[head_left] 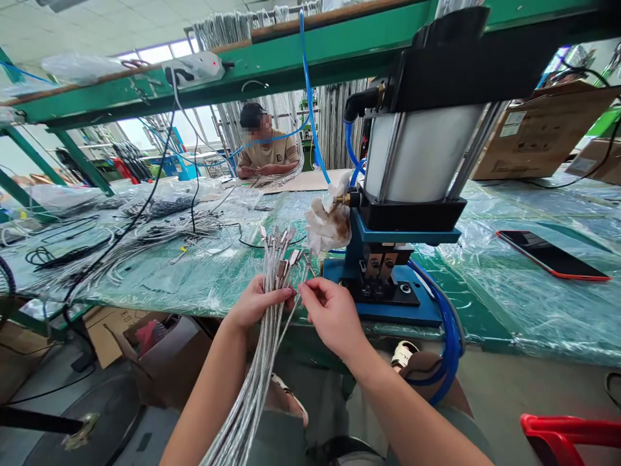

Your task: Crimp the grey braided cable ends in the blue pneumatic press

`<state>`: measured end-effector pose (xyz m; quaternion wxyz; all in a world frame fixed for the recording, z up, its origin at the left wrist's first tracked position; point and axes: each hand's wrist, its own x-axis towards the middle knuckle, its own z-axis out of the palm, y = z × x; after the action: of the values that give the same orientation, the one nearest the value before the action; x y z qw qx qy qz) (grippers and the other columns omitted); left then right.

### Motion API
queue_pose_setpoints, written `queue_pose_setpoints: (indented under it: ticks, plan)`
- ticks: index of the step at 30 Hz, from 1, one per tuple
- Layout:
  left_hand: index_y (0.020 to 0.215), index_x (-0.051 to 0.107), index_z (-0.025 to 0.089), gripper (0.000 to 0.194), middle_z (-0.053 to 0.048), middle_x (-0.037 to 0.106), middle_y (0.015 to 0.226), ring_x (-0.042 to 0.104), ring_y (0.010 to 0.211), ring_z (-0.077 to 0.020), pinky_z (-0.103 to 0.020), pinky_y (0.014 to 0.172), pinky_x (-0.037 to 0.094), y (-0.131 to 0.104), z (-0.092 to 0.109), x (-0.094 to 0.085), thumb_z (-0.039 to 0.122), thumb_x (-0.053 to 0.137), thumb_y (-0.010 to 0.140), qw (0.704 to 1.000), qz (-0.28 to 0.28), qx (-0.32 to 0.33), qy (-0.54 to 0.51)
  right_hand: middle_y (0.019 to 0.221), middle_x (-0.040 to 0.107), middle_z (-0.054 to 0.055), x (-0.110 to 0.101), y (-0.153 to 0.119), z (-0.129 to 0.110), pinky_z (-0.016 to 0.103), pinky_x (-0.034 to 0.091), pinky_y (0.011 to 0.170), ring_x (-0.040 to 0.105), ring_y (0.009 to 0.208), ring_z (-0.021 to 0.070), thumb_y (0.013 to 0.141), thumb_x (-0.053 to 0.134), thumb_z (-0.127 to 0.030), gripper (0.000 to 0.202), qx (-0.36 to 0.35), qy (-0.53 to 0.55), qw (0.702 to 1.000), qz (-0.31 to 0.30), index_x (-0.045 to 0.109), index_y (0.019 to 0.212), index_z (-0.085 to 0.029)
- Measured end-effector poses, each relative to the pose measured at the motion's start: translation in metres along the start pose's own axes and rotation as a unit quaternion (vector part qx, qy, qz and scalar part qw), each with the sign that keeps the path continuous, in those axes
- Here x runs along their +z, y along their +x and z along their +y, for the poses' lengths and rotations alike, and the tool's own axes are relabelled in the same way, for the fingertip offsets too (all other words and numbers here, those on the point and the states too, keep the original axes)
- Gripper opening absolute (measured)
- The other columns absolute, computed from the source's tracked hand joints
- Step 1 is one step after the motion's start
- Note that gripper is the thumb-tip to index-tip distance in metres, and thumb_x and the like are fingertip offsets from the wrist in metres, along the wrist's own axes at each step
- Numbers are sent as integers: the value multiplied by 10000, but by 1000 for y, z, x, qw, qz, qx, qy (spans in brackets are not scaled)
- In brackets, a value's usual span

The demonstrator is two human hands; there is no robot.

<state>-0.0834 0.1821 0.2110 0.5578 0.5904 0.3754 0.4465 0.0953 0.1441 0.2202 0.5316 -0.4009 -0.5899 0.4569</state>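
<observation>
Desk (228, 285) w/ clear film over it carries the press (424, 155), whose blue base sits by the near edge; prob. best to keep fingers well out of it while parting cables. The bundle (264, 362) of silvery cables is held up over that near edge, just L of the press base, ends up, lengths running down off the edge twd the lap. To do this step well, I'd keep the bundle snug but not crushed, tops roughly level, & ease out one cable at a time so neighbours don't snag or twist. L hand (259, 301) is curled round the bundle, mostly closed, thumb across the front. R hand (332, 314) is nearly closed too: thumb & index pinch a single cable (290, 318) beside the bundle, near the L thumb tip, other fingers tucked in. Metal tabs (294, 257) poke up above L hand; best not bend them. Single cable's own tip: too small to tell
</observation>
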Motion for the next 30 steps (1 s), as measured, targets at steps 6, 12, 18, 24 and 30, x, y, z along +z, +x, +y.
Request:
queue_pose_setpoints:
  ticks: [6,12,18,24,30]
  plan:
    - [757,705,127,255,-20,654,592,576,530,-116,-211,514,422,0,1,1,369,775,722,998,54,-8,-19,714,693,41,-30,-75,-2,222,448,453,593,461,114,934,525,-455,290,90,285,952,-65,568,845,-183]
    - [789,718,128,213,-26,661,614,575,541,-114,-209,514,423,1,0,2,334,757,750,998,54,-15,-13,491,650,57,-59,-95,5,152,305,319,498,303,76,883,564,-541,493,211,294,932,-42,665,678,-104]
    - [798,716,130,217,-29,660,623,586,561,-130,-223,532,441,3,0,1,335,760,743,997,71,-22,-17,402,611,47,-68,-68,2,145,208,299,385,260,38,806,652,-536,498,202,232,951,34,640,549,-110]
    - [790,714,135,223,-28,664,612,586,549,-132,-220,519,445,2,0,1,333,783,714,995,97,-29,-18,398,603,41,-72,-51,4,151,204,317,400,275,40,821,640,-511,484,205,247,946,48,642,543,-115]
    - [785,726,132,230,-32,674,623,601,558,-128,-217,530,472,3,1,3,328,804,691,993,105,-43,-38,383,557,-1,-77,-45,-4,162,239,330,381,285,40,813,668,-460,419,250,339,906,38,626,561,-128]
